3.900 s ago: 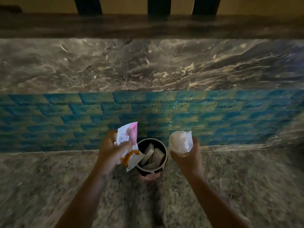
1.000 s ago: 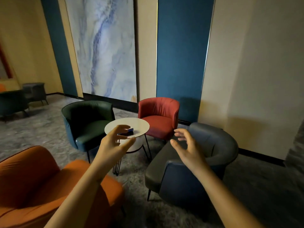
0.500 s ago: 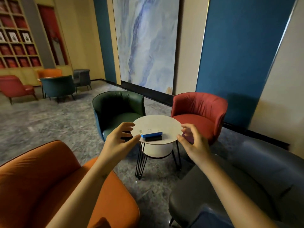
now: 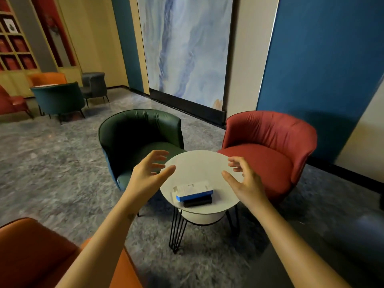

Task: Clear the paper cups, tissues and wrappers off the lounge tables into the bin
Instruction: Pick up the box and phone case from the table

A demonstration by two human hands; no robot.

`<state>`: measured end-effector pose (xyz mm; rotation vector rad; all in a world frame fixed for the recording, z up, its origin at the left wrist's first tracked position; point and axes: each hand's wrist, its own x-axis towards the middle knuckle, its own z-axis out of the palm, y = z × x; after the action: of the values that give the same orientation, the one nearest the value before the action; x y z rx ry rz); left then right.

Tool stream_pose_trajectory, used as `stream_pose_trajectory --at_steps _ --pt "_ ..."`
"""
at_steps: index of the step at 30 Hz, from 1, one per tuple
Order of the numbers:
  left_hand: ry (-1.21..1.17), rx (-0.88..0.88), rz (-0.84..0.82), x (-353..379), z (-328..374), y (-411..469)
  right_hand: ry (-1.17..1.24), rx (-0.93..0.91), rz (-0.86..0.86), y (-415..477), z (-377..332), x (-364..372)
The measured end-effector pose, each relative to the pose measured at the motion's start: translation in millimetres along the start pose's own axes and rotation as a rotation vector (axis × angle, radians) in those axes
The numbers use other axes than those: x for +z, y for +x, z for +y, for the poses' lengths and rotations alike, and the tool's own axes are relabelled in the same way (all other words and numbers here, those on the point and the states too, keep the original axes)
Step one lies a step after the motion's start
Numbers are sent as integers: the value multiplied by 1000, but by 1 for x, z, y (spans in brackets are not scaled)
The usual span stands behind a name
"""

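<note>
White table (image 4: 199, 165), blue box (image 4: 194, 195), green chair (image 4: 139, 129), red chair (image 4: 268, 138).

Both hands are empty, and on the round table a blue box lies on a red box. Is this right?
No. The head view shows the blue box on a black box, not red. Left hand and right hand are empty.

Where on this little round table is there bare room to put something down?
The far half of the round table, toward the green chair and red chair, is bare between the left hand and right hand. The near edge is crowded by the stacked boxes.
</note>
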<state>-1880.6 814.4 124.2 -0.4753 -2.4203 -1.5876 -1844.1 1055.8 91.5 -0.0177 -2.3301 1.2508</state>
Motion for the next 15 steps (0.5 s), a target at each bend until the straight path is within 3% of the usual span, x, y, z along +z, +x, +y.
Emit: stream_pose_trajectory --at_steps 6,15 --pt "35 -142 -31 53 -104 90 -60 53 -167 96 105 76" --pt "142 -459 -137 132 -295 183 -339 129 -617 208 275 229"
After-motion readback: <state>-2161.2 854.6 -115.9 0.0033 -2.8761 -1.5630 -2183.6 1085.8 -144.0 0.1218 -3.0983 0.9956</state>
